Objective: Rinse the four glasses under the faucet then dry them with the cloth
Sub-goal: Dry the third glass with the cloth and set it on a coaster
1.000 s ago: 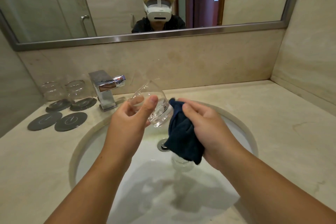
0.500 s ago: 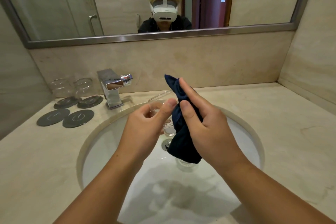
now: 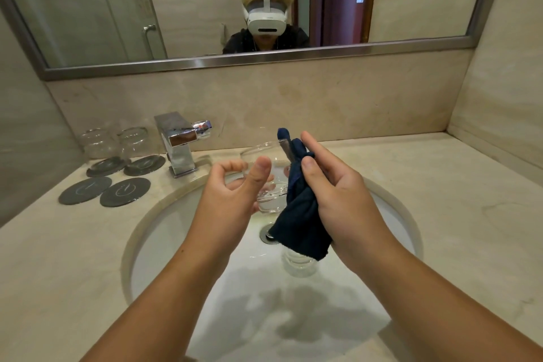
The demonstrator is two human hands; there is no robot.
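Over the white basin [image 3: 182, 232], my left hand [image 3: 232, 197] grips a clear glass [image 3: 270, 176] upright, thumb on its near side. My right hand [image 3: 335, 188] holds a dark blue cloth [image 3: 299, 214] against the glass, with cloth-covered fingers reaching over the rim into it. Another glass [image 3: 299, 263] stands in the basin below the cloth, partly hidden by it. Two glasses [image 3: 98, 142] [image 3: 133, 139] sit upside down on dark coasters at the back left. The chrome faucet [image 3: 179, 142] stands beside them; no water is seen running.
Two bare dark coasters [image 3: 85, 189] [image 3: 125, 191] lie in front of the covered ones. The beige stone counter [image 3: 455, 214] runs to a wall on the right. A mirror [image 3: 205, 9] above the backsplash reflects a person wearing a headset. The drain [image 3: 266, 233] sits mid-basin.
The glass went from tilted to upright in my left hand. My right hand brought the cloth up and pushed it over the rim into the glass.
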